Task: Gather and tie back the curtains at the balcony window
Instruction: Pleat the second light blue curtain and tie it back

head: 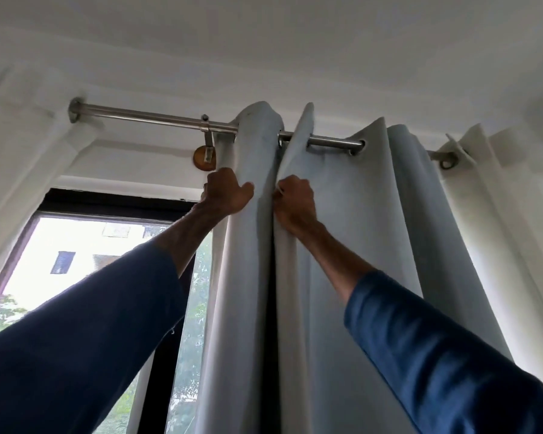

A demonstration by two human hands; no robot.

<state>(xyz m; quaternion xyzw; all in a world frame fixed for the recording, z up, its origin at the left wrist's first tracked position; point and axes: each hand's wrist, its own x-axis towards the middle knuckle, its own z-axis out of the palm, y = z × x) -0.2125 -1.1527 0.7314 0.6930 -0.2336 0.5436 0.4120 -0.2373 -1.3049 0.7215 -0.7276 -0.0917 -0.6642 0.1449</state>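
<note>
A pale grey eyelet curtain (pixel 351 233) hangs in folds from a steel rod (pixel 145 117) above the balcony window. Both arms reach up in blue sleeves. My left hand (pixel 226 191) grips the curtain's left edge fold just below the rod. My right hand (pixel 293 203) grips the neighbouring fold, a dark gap of shadow running down between the two folds. The fingers of both hands are hidden behind the cloth. A second, whiter curtain (pixel 496 214) hangs on the same rod at the far right.
The rod rests on a bracket with a round wooden mount (pixel 204 158) just left of my left hand. A black-framed window (pixel 107 203) shows daylight, a building and trees at lower left. White wall and ceiling fill the top.
</note>
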